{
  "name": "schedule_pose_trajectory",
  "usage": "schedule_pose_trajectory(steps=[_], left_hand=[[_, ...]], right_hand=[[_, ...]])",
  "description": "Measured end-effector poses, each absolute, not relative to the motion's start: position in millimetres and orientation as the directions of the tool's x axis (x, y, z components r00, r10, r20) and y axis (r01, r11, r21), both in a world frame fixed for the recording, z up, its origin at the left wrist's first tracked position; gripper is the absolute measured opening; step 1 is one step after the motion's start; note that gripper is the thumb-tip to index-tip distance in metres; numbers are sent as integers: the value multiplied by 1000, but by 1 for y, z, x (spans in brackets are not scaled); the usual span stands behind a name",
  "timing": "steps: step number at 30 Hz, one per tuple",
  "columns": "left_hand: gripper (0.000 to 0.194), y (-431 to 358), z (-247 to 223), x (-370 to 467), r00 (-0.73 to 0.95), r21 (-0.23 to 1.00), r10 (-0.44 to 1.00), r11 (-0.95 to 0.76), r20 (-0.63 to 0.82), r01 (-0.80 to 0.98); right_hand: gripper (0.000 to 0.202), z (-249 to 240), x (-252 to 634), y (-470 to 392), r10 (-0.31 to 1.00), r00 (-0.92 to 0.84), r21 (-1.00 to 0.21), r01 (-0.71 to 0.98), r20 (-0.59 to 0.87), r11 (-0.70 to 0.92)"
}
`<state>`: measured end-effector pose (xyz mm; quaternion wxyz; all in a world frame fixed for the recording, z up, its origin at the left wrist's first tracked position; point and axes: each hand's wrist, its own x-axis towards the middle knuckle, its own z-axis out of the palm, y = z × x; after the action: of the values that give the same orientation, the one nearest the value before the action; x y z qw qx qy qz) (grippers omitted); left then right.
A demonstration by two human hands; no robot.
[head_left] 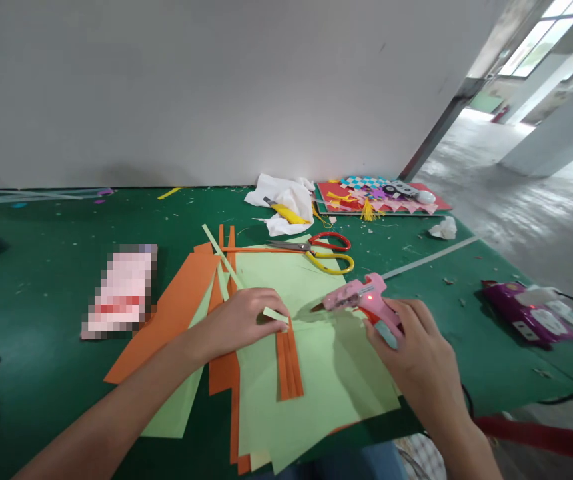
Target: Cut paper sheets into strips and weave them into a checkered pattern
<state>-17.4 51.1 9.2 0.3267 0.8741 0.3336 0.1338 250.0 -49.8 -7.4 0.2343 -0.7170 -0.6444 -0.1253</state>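
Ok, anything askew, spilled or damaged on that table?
Nothing plainly spilled or broken, just untidy: the pale green sheets and orange paper lie askew at mixed angles, while crumpled white tissue and a stray yellow scrap sit farther back on the green table.

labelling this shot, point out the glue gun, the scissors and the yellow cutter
glue gun (377,301), head view, on its pink body
scissors (335,263), head view, on the yellow handle
yellow cutter (290,215), head view, on its yellow handle

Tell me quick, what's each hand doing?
Left hand: pinching a pale green strip.
Right hand: closed around the pink glue gun's handle.
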Motion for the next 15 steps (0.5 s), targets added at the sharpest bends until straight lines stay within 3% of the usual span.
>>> schedule_pose_trajectory(steps=[15], left_hand=[[13, 53, 7, -19, 762, 665, 644, -596, 63, 449]], right_hand=[[33, -11, 226, -47, 878, -14, -95, 993, 478, 67]])
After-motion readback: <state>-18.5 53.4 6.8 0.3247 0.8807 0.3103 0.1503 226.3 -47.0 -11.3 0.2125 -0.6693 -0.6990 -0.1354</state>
